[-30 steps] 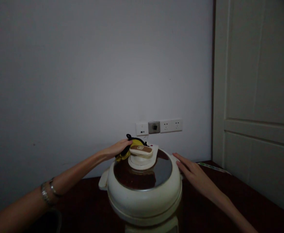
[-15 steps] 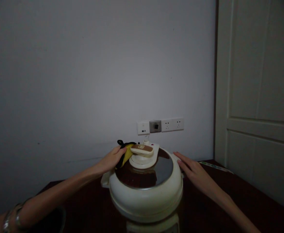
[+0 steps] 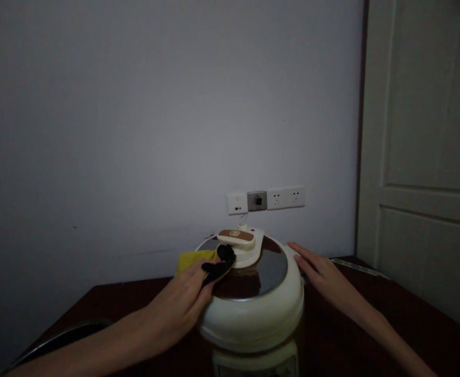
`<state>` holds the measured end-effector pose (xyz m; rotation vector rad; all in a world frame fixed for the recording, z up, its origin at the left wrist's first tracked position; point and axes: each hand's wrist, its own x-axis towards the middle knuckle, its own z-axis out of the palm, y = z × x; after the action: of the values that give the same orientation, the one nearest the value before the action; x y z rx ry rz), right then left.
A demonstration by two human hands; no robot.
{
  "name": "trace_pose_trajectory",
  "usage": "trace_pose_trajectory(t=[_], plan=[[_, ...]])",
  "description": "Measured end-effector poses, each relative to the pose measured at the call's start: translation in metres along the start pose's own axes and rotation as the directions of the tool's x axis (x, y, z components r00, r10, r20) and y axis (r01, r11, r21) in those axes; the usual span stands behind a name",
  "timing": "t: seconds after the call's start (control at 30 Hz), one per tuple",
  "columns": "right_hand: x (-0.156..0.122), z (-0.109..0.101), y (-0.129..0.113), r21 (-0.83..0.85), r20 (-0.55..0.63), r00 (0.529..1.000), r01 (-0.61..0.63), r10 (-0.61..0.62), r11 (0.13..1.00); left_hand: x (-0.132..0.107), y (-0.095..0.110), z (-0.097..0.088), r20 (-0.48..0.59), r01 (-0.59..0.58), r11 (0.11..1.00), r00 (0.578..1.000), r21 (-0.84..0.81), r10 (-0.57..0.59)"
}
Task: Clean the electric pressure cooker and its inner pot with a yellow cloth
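Observation:
A white electric pressure cooker with a shiny dark lid top stands in front of me. Its brown-and-white lid handle rises from the middle. My left hand is closed on a yellow cloth with black edging and presses it against the left front of the lid, below the handle. Along the cooker's right rim lies my right hand, fingers stretched out and touching the white side near the back. Its underside is hidden.
The cooker stands on a dark red-brown table against a pale wall. Wall sockets sit behind it. A patterned strip lies at the back right, beside a panelled door. A dark round rim shows at lower left.
My left hand has brought the cloth from the lid's left back edge toward its left front, nearer to me. My right hand stays on the rim. The view has shifted slightly.

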<state>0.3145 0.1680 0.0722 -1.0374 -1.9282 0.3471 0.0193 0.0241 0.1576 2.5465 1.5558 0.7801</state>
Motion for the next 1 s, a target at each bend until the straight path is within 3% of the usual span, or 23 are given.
trace_pose_trajectory(t=[0.07, 0.23, 0.3, 0.43, 0.6, 0.73, 0.9, 1.0], plan=[[0.0, -0.001, -0.001, 0.001, 0.012, 1.0, 0.002, -0.002, 1.0, 0.004, -0.002, -0.007, -0.02, 0.026, 1.0, 0.999, 0.003, -0.025], [0.001, -0.001, -0.004, -0.012, 0.019, 1.0, -0.003, 0.003, 1.0, 0.025, -0.023, -0.023, -0.186, 0.212, 0.973, 0.964, 0.097, -0.191], [0.001, -0.001, -0.005, -0.016, 0.013, 1.0, -0.008, 0.008, 1.0, 0.033, -0.03, -0.019, -0.183, 0.199, 0.971, 0.968, 0.129, -0.174], [0.0, -0.001, -0.006, -0.02, 0.012, 1.0, -0.002, 0.002, 1.0, 0.038, -0.03, 0.003, -0.117, 0.048, 0.985, 0.993, 0.166, -0.028], [-0.001, 0.0, -0.006, -0.018, -0.016, 1.0, 0.023, -0.023, 1.0, 0.028, -0.015, 0.013, -0.049, -0.044, 0.95, 0.997, 0.311, 0.063], [0.001, 0.0, -0.004, -0.033, -0.006, 1.0, 0.022, -0.022, 0.999, 0.015, 0.008, 0.012, 0.048, -0.188, 0.92, 0.982, 0.343, 0.182], [0.0, -0.004, -0.003, -0.049, 0.053, 0.999, 0.005, -0.003, 0.999, 0.01, 0.037, 0.005, 0.078, -0.215, 0.946, 0.976, 0.242, 0.202], [-0.004, -0.014, -0.022, -0.074, -0.062, 0.997, 0.036, -0.041, 0.997, 0.019, 0.054, -0.013, 0.01, -0.167, 0.982, 0.986, 0.092, 0.167]])
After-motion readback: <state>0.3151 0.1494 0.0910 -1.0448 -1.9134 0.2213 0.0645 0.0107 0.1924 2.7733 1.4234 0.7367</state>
